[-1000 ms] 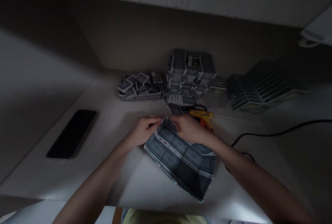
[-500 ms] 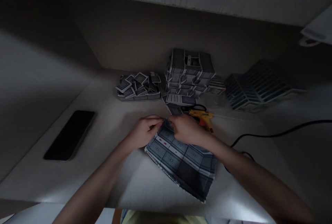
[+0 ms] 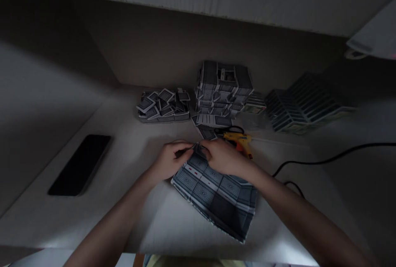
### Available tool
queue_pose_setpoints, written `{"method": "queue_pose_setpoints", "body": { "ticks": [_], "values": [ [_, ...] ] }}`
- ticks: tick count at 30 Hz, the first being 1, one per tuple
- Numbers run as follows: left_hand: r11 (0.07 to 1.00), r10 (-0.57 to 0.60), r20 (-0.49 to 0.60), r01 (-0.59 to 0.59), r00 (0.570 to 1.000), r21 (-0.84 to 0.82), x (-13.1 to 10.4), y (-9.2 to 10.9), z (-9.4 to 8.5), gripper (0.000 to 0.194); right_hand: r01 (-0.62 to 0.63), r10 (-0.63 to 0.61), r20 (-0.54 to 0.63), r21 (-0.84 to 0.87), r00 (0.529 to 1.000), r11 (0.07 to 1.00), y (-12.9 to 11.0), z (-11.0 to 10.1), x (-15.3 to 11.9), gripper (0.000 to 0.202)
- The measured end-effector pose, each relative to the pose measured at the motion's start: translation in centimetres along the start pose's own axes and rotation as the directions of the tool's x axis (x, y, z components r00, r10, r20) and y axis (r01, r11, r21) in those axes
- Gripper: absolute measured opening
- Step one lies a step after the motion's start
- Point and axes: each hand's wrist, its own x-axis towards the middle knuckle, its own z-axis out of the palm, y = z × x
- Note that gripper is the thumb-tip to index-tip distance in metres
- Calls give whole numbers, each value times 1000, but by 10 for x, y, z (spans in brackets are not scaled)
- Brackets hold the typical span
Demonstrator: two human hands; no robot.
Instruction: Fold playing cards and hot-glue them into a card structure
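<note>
A structure made of patterned playing cards (image 3: 213,188) lies tilted on the white desk (image 3: 148,225) in front of me. At its far upper corner my left hand (image 3: 171,159) pinches the edge with thumb and fingers. Close beside it, my right hand (image 3: 221,155) has its fingers curled on the same corner. The fingertips of both hands nearly meet there, and the exact spot they grip is partly hidden. Just behind my right hand lies a yellow glue gun (image 3: 238,138), partly covered by that hand.
A black phone (image 3: 80,164) lies at the left. Behind are a card tray (image 3: 163,106) heaped with loose cards, a card box (image 3: 224,87), black-handled scissors (image 3: 233,128) and rows of stacked cards (image 3: 306,104). A black cable (image 3: 324,157) crosses the right side.
The whole view has shifted slightly. Both hands remain at the same corner of the card structure, with only a tiny shift of the fingers.
</note>
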Motion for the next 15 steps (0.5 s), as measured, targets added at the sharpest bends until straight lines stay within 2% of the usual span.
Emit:
{"method": "queue_pose_setpoints", "body": {
  "ticks": [10,15],
  "values": [
    [997,-68,-4,68,998,-26,-2,-1,0,27,-38,39,-6,94,999,995,5,-1,-6,23],
    [994,-71,34,74,997,-81,-2,-3,1,33,-38,39,-13,112,999,993,7,-4,-14,23]
  ]
}}
